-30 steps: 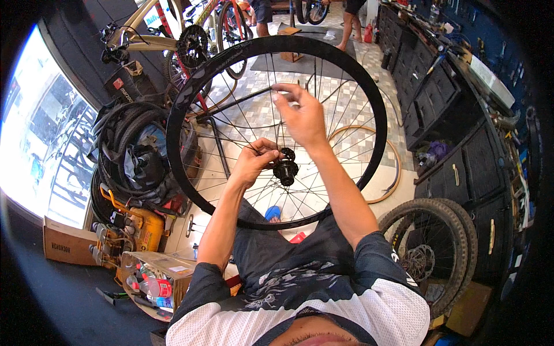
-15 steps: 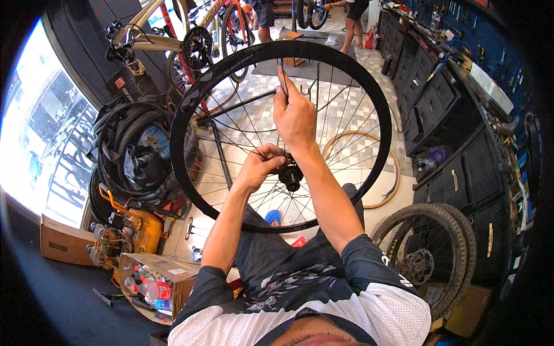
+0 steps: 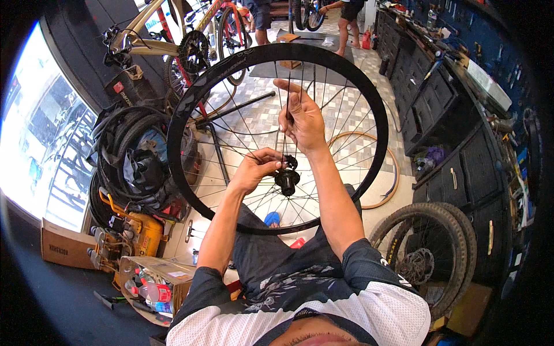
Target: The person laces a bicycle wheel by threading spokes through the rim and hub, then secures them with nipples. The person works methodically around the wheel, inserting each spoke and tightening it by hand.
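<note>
Upright before me, over my knees, is a black-rimmed bicycle wheel (image 3: pixel 378 138) without a tyre. Its dark hub (image 3: pixel 287 180) sits low in the middle, with thin dark spokes fanning out. At the hub's upper flange my left hand (image 3: pixel 254 170) is closed, thumb and forefinger pinching a spoke near its hub end. Higher up, inside the rim, my right hand (image 3: pixel 306 124) has its forefinger stretched to the upper left and its other fingers curled about a spoke. The spoke's exact contact with those fingers is partly hidden.
Bicycles (image 3: pixel 196 52) stand at the far left, above piled black tyres (image 3: pixel 130 130). A yellow compressor (image 3: pixel 141 233) and a cardboard box of bottles (image 3: pixel 179 274) are at lower left. Black drawers (image 3: pixel 444 109) line the right; two tyred wheels (image 3: pixel 427 254) lean there. Two people stand far back.
My right hand has lowered slightly; its forefinger has swung left, away from the thumb. The wheel has shifted a little to the left. My left hand stays at the hub.
</note>
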The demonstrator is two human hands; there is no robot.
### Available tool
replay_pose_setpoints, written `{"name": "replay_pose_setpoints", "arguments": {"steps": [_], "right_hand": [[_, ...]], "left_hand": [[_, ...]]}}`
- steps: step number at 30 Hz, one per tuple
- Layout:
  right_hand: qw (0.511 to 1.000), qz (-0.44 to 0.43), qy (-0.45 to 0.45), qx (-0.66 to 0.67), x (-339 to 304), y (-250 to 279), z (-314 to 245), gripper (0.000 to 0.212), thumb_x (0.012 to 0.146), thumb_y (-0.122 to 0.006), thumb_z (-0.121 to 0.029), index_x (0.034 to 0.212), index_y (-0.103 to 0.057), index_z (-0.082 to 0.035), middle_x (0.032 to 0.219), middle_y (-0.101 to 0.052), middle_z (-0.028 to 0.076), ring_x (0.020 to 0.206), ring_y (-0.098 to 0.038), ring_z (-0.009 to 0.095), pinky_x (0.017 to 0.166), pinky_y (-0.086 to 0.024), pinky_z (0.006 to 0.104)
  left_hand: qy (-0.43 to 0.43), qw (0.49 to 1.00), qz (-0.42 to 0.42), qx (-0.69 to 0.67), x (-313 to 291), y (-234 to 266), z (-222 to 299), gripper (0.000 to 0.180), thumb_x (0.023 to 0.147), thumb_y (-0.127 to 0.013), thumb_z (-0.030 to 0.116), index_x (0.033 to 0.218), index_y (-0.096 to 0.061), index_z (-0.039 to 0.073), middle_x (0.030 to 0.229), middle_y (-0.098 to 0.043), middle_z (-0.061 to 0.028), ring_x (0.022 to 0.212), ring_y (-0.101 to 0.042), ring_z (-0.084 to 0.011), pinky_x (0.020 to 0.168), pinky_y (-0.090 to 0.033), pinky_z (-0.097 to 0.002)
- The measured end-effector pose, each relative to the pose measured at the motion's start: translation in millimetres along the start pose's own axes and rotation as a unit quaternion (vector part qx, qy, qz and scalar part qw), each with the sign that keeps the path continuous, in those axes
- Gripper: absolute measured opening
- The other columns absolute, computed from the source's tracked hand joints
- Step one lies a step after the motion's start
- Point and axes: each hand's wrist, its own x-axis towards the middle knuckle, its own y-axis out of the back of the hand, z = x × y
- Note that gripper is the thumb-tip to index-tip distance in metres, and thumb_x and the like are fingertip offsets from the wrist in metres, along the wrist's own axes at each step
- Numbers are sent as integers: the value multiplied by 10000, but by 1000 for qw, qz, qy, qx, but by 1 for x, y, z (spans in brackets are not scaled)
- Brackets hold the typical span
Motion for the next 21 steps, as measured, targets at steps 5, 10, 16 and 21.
{"name": "replay_pose_setpoints", "arguments": {"steps": [5,10,16,21], "right_hand": [[989,-10,-30,142,1,6,13,576,1012,-599,-571,1339,-544,-100,672,-638,63,435,-389,35,414,-265,192],[989,-1,-35,141,0,0,11,388,1072,-579,-406,1319,-557,-108,700,-622,37,427,-373,39,469,-365,212],[977,-80,-93,177,0,7,17,328,1072,-621,-289,1333,-632,-90,826,-671,26,533,-482,48,501,-375,215],[995,-60,-78,9,-1,2,15,366,1079,-621,-254,1391,-633,-64,868,-686,21,732,-618,71,613,-474,234]], "left_hand": [[-15,1000,-15,-6,0,-1,-2,133,965,-744,59,1094,-722,38,997,-764,-58,915,-707,-131,796,-564,-296],[-7,1000,-12,-5,-4,-2,2,107,958,-745,41,1062,-721,33,995,-758,-61,922,-705,-134,820,-564,-294],[-22,999,-11,-22,-7,-5,0,100,951,-750,33,1046,-720,28,982,-756,-58,917,-706,-137,836,-569,-299],[-27,1000,-11,3,-10,-6,3,104,943,-758,39,1039,-721,23,979,-756,-59,906,-705,-137,822,-566,-297]]}}
